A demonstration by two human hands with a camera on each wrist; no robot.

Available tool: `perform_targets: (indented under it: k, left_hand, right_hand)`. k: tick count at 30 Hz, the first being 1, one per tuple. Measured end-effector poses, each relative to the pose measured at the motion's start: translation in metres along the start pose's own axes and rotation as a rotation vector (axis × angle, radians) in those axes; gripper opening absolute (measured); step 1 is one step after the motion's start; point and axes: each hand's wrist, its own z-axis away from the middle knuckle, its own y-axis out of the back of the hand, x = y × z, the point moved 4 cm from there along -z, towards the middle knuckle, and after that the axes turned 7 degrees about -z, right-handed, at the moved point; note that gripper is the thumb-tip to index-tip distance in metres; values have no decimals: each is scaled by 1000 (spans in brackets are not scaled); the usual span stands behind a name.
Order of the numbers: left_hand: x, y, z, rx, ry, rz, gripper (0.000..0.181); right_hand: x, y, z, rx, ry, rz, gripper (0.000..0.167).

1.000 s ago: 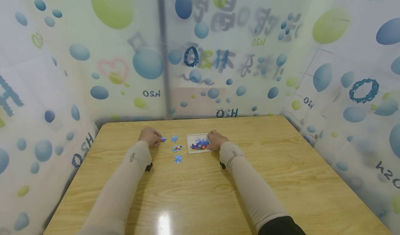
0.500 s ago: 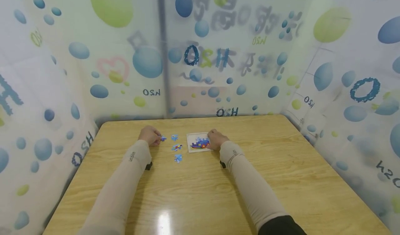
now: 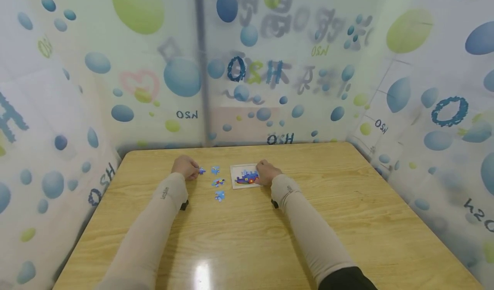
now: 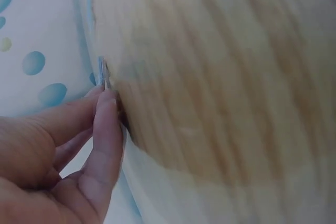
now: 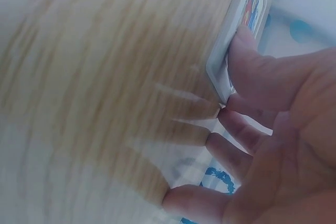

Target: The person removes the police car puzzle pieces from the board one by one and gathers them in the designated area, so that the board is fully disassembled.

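A wood-grain tabletop [image 3: 247,238], smooth and glossy, throws back a white glare at the lower centre of the head view, flanked by matt, lightly wrinkled cloth sleeves [image 3: 133,238]. Near mid-frame, a puzzle tray [image 3: 233,180] shows a smooth, pale rim, its material unclear. Smooth, sheet-like printed wall covering [image 3: 247,99] fills the upper frame.

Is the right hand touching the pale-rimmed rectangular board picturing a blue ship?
Touching: the right wrist view shows the right hand with its thumb on the board.
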Motion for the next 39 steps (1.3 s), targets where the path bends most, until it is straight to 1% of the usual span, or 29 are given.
perform_targets:
  k: [4,7,14,19,22,25,27,32,38,39]
  left_hand:
    - [2,-2,2,40,-10,-50,15]
    - [2,-2,2,56,-23,-74,14]
    - [2,-1,4,54,-60,-111,16]
    - [6,3,12,55,-72,-105,24]
    - [13,5,16,76,-101,-177,27]
    - [21,3,18,88,-138,-257,26]
    - [28,1,18,92,-169,-299,25]
    - [43,-13,18,81,-233,-317,23]
    - [59,-37,18,26,-279,-320,22]
    - [63,-41,19,13,-294,-321,22]
  right_hand:
    - [1,-1,0,-7,-5,-6,61]
    - [1,-1,0,-7,2,-9,60]
    - [0,0,1,3,18,-3,61]
    - [-1,0,2,6,19,6,60]
    - [-1,1,3,5,21,4,60]
    - [0,0,2,3,13,0,61]
    - [1,-1,1,-1,4,2,62]
    - [2,-3,-1,-1,-6,11,61]
    - [1,-2,0,4,-5,3,61]
    - [1,-1,1,8,-3,0,60]
